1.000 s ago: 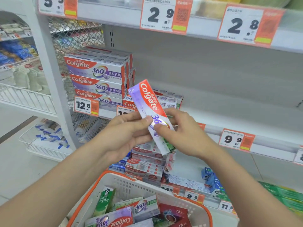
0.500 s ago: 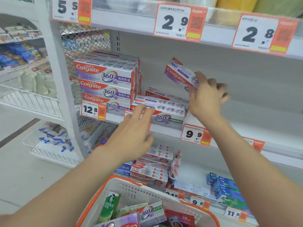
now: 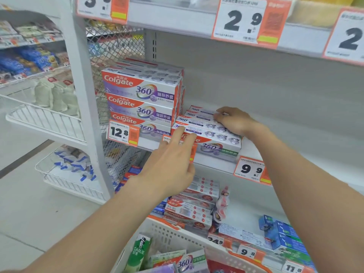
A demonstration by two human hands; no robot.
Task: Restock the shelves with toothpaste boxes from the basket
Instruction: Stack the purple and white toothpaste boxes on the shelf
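Basket (image 3: 171,239) holding toothpaste boxes (image 3: 187,262), shelf (image 3: 212,164) half-stocked

Stacked boxes (image 3: 140,89) read Colgate 360°, a green box (image 3: 137,253) DARLIE; price tags read 12.8 (image 3: 119,133), 9.9 (image 3: 250,170) and 2.9 (image 3: 242,20).

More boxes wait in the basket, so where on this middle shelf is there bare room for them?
Free: the bare shelf board right of the low Colgate row, beyond the right hand, above the 9.9 tag. Crowded: the left end, where the tall Colgate stack stands beside the mesh divider.
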